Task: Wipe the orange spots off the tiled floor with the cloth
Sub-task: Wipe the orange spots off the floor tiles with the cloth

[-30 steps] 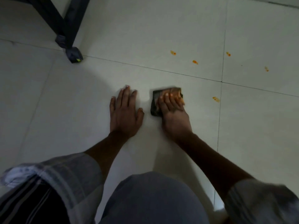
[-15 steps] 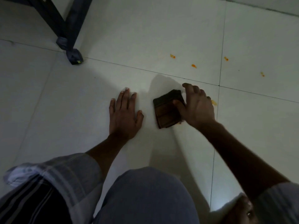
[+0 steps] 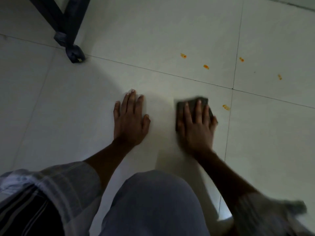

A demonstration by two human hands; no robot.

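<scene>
My right hand (image 3: 196, 123) lies flat on a dark folded cloth (image 3: 193, 101), pressing it onto the pale tiled floor (image 3: 85, 108); the hand is motion-blurred and covers most of the cloth. Just right of the cloth is an orange spot (image 3: 226, 107) beside a grout line. Several more orange spots lie farther away: one (image 3: 183, 55), another (image 3: 206, 66), one across the grout line (image 3: 241, 59) and one far right (image 3: 279, 77). My left hand (image 3: 130, 120) rests palm-down on the floor, fingers spread, a hand's width left of the cloth.
A dark furniture leg with a wrapped foot (image 3: 75, 53) stands on the floor at the upper left. My knee in grey fabric (image 3: 151, 203) fills the bottom centre. Grout lines cross just beyond the cloth.
My right hand, which was at the cloth's right edge half a second ago, now lies flat on top of it, and the cloth sits farther right, toward the nearest spot. My left hand stays planted.
</scene>
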